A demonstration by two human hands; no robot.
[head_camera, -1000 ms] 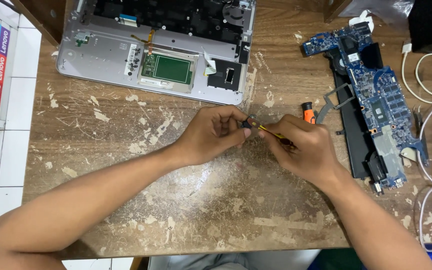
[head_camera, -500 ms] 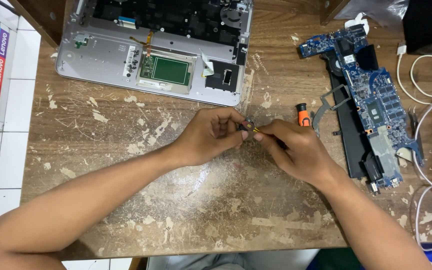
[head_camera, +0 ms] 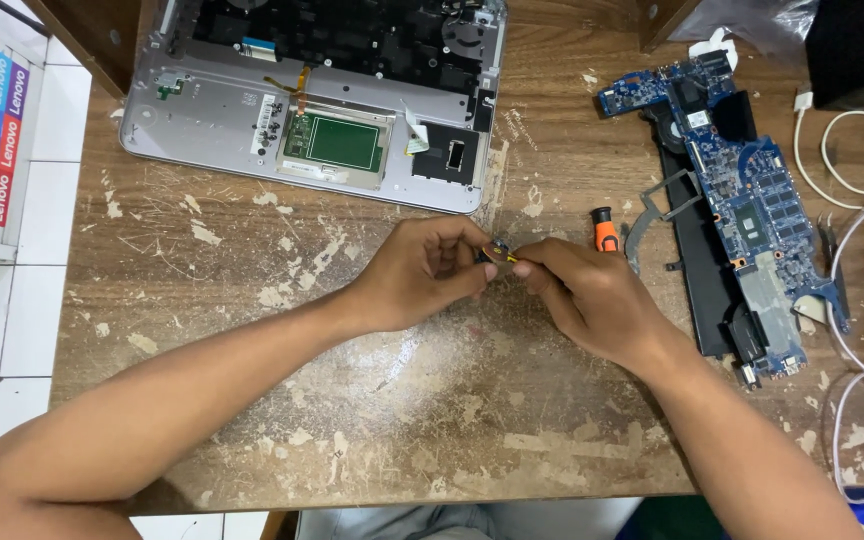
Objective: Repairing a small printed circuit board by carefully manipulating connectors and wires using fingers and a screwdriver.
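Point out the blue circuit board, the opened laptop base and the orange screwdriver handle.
blue circuit board (head_camera: 752, 210), head view, middle of board.
opened laptop base (head_camera: 202, 130), head view, silver palm rest.
orange screwdriver handle (head_camera: 605, 234), head view, orange grip.

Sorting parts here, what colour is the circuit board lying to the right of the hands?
Blue, seen in the head view: the circuit board.

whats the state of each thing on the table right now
left hand: pinching a small dark part
right hand: closed, fingertips at the same part
laptop shell: opened up, insides bare
circuit board: taken out, lying flat
orange-handled screwdriver: lying behind the right hand
white cables: loose at the table's edge
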